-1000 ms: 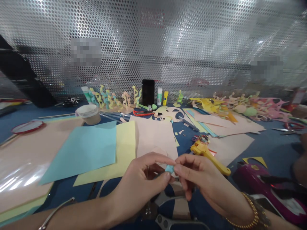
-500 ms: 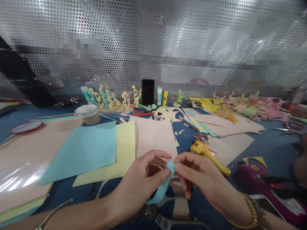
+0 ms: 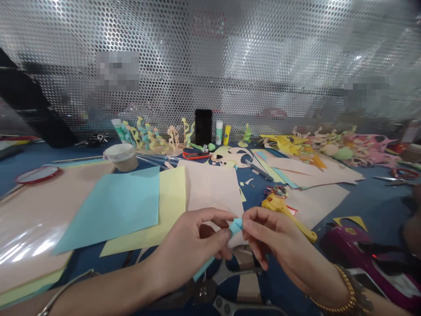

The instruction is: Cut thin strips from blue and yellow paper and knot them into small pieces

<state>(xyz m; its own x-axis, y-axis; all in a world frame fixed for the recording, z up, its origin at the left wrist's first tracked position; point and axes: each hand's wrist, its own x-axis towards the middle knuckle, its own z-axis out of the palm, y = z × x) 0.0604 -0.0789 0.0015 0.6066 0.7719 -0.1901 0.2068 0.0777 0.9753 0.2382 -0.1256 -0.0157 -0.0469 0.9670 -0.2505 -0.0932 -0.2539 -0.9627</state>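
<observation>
A folded strip of light-blue paper (image 3: 236, 225) is held between my two hands above the front middle of the table. My left hand (image 3: 200, 237) pinches it between thumb and fingers, and the strip's tail hangs below that hand. At the strip's folded end, my right hand (image 3: 268, 230) grips the edge with thumb and forefinger. Beneath the hands lie scissors (image 3: 226, 274) and a strip of pinkish paper (image 3: 248, 281), both partly covered. A pinkish sheet (image 3: 213, 186) lies just beyond my fingers.
Blue (image 3: 115, 204) and yellow sheets (image 3: 173, 197) lie to the left, with a paper cup (image 3: 121, 157) behind. A yellow-handled tool (image 3: 289, 215) and a purple device (image 3: 358, 259) are at right. Small paper figures (image 3: 144, 134), glue sticks (image 3: 219, 132) and a phone (image 3: 203, 126) stand along the back.
The blue strip has been turned, its folded end now tilting toward my right hand and its tail lying further under my left hand. Both hands have shifted slightly.
</observation>
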